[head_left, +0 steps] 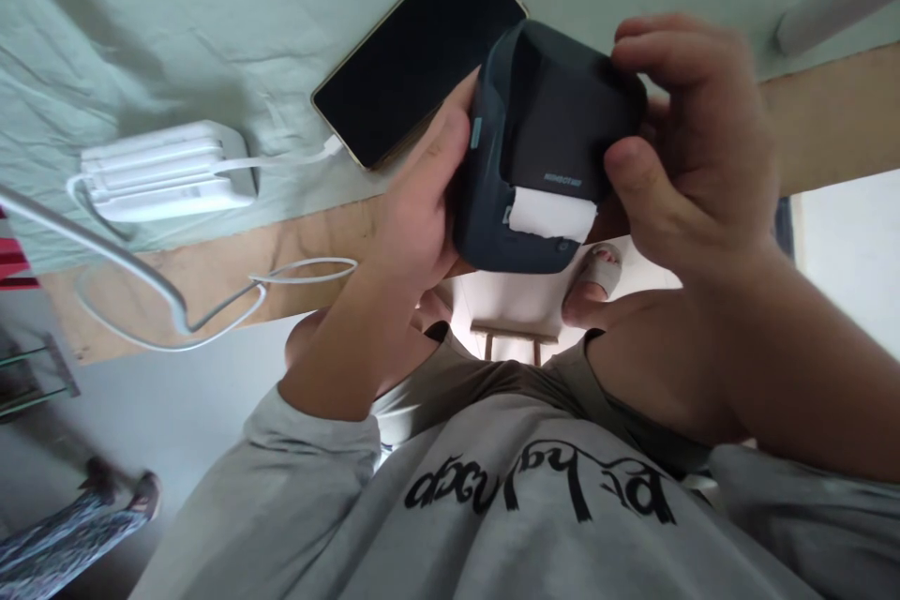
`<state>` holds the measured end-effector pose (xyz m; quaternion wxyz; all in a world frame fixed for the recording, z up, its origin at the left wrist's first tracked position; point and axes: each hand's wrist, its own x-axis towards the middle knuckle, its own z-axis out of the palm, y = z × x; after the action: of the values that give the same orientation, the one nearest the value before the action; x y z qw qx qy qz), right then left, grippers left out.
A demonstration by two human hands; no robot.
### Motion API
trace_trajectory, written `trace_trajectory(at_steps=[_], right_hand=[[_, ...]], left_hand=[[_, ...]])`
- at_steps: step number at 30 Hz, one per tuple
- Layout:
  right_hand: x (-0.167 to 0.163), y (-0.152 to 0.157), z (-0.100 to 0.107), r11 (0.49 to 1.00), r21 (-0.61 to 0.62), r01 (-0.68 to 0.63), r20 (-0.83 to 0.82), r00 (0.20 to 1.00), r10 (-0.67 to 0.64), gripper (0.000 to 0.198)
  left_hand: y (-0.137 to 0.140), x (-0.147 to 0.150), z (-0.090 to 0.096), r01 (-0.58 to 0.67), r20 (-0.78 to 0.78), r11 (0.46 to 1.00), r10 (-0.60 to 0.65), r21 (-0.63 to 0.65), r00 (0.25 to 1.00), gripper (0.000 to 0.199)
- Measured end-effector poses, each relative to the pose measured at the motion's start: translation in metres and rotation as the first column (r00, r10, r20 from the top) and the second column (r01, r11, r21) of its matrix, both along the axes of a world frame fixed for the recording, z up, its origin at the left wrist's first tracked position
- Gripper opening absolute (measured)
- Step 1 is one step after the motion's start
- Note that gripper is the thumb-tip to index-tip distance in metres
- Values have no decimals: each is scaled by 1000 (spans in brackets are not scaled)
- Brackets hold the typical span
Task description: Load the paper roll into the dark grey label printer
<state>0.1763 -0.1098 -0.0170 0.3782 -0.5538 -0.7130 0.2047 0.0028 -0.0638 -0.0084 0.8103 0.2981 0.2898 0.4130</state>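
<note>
printer (545, 145): small dark one w/ paper sticking out, held in the air over the tabletop (211, 253) front edge
left hand (422, 206): grip wrapped round its side
right hand (693, 141): fingers clamped on top/front
risk: prob could slip & drop, nothing under it

Single head cam, looks steeply down, v. close to hands (562, 187), table edge (211, 272) and lap.

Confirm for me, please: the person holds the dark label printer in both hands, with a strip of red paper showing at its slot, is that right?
Not quite. In the head view, both the left hand and the right hand do hold the dark label printer, but the paper at its slot is white, not red.
</note>
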Motion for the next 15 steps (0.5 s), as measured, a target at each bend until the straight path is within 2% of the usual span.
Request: trace_trajectory(at_steps=[2, 7, 11, 15], right_hand=[[-2, 0, -1, 1000, 4, 12, -95, 995, -12, 41], [-4, -1, -4, 997, -1, -73, -236, 969, 71, 46], [-2, -3, -3, 992, -76, -105, -238, 968, 84, 52], [0, -3, -3, 988, -36, -150, -217, 966, 139, 65]], left_hand=[[-1, 0, 0, -20, -5, 999, 19, -29, 1000, 31], [-6, -3, -3, -43, 1, 999, 43, -14, 999, 28], [-6, -5, -4, -55, -58, 998, 57, 31, 997, 30], [-3, -7, -4, -55, -53, 997, 58, 61, 997, 31]])
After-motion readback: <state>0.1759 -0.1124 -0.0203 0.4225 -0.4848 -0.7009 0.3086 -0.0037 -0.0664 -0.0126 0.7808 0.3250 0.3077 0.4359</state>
